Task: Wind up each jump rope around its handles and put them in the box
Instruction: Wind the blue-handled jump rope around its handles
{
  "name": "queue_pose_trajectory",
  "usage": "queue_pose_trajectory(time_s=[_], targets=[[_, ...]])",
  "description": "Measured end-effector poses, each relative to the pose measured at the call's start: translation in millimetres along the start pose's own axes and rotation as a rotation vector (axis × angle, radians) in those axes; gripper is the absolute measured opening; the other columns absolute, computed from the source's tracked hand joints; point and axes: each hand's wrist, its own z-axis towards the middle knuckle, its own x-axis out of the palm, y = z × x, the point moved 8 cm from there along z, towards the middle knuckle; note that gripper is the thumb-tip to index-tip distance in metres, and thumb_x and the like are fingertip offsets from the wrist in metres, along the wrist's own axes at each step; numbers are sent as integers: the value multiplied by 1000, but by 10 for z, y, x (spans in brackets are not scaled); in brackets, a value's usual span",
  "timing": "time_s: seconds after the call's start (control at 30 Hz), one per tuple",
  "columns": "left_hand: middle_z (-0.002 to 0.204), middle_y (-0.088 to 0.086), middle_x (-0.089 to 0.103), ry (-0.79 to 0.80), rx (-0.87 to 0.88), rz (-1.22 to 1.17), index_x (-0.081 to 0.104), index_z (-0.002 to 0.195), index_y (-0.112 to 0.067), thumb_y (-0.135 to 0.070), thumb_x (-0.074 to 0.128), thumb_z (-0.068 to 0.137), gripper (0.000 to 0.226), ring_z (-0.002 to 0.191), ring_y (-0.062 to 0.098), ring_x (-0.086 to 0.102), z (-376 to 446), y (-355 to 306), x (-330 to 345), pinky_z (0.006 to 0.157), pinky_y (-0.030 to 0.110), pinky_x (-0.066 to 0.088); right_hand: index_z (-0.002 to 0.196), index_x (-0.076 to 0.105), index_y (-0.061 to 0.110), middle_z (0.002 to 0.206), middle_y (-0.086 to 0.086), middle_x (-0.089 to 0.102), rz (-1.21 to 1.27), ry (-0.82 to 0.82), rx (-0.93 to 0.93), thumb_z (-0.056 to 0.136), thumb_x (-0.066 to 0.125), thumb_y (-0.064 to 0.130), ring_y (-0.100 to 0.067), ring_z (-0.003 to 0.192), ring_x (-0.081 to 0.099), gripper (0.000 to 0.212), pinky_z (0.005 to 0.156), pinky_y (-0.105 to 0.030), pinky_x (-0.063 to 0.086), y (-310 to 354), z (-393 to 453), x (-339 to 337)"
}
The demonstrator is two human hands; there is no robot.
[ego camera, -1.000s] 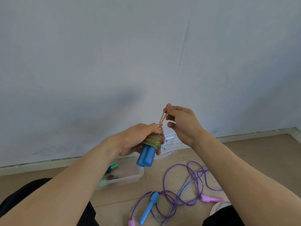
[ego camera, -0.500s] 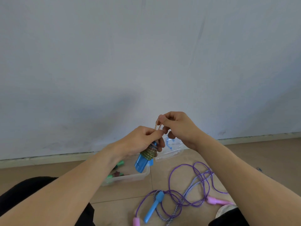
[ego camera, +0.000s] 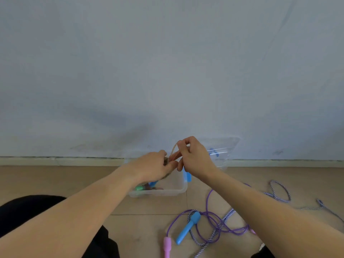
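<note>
L hand (ego camera: 155, 167) wraps the wound bundle (ego camera: 166, 161), mostly hidden under the fingers, held over the clear box (ego camera: 175, 191) by the wall; R hand (ego camera: 193, 155) pinches the last tan cord loop (ego camera: 174, 148) just above it. Judgement: finishing step is tucking the tail, so keep L grip tight so coils don't slip, and pull the loop snug w/ R before lowering into box. Purple rope (ego camera: 210, 215) & striped rope (ego camera: 279, 190) lie loose on floor, not yet wound.

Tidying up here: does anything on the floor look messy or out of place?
Yes: the purple rope and the striped rope lie unwound and tangled together on the floor, outside the clear box.
</note>
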Motion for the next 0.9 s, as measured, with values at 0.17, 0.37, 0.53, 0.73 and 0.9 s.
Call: queue_pose_trajectory(time_s=[0.17, 0.37, 0.53, 0.73, 0.9], targets=[[119, 8, 61, -2, -82, 410, 51, 125, -17, -60, 44, 94, 53, 103, 27, 57, -124, 472, -69, 84, 38, 46, 97, 46, 12, 76, -7, 72, -4, -118, 137, 104, 39, 28, -17, 62, 68, 19, 62, -33, 55, -392, 508, 227], [114, 8, 65, 142, -183, 278, 58, 119, -14, -57, 41, 97, 51, 98, 26, 62, -345, 1073, -46, 86, 39, 52, 95, 58, -4, 83, -19, 71, 219, -112, 502, 102, 39, 10, -30, 66, 65, 24, 76, -45, 60, -1192, 1069, 725], [102, 3, 67, 110, -126, 222, 56, 119, -18, -58, 38, 98, 49, 90, 22, 63, -461, 1309, -81, 82, 39, 52, 81, 58, -6, 46, -10, 62, 266, 77, 748, 101, 38, -2, -17, 52, 55, 29, 38, -20, 51, -1596, 1179, 1485], [94, 2, 63, 166, -150, 216, 56, 105, -14, -59, 31, 100, 52, 82, 21, 61, -483, 1419, -55, 78, 38, 52, 84, 56, 6, 77, -8, 55, -155, 401, 794, 98, 48, 4, -16, 61, 52, 17, 38, -19, 49, -1749, 1008, 1856], [99, 8, 63, 177, -130, 252, 57, 107, -13, -55, 34, 101, 48, 77, 24, 51, -353, 1191, -114, 66, 33, 40, 69, 50, 11, 72, -10, 59, -486, 379, 499, 93, 53, 6, -21, 59, 57, 25, 52, -27, 52, -1427, 1258, 1435]])
